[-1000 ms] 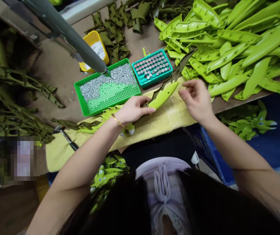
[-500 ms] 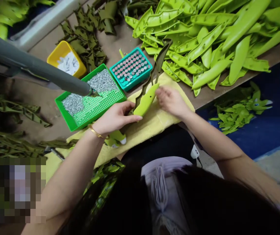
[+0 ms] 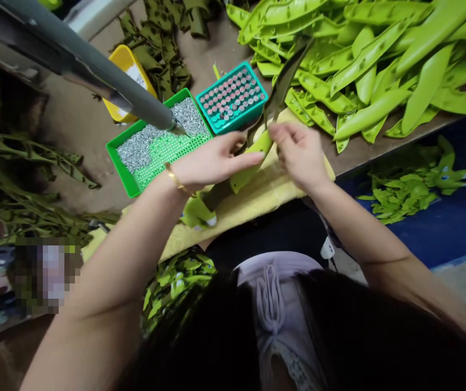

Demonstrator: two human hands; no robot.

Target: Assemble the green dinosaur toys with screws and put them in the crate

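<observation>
My left hand (image 3: 212, 160) is closed around a plastic toy dinosaur, its thumb lying across a lime-green shell piece (image 3: 246, 176). A long dark olive piece (image 3: 284, 81) runs up and away from the toy. The toy's green head (image 3: 197, 212), with a white tip, shows below my left wrist. My right hand (image 3: 300, 155) pinches the upper end of the green shell, where it meets the olive part. Its fingertips hide that joint. All of this is over a yellow cloth (image 3: 233, 212).
Beyond my left hand are a green tray of screws (image 3: 133, 190) and a teal box of small round pinkish parts (image 3: 227, 126). A grey rod-like tool (image 3: 106, 70) slants over the tray. Behind stand a yellow bin (image 3: 148, 81), olive parts (image 3: 163, 54) and heaped green shells (image 3: 379, 98).
My right hand has come from beside the green shell onto its upper end. My left hand has slid further over the shell. The whole view has shifted slightly.
</observation>
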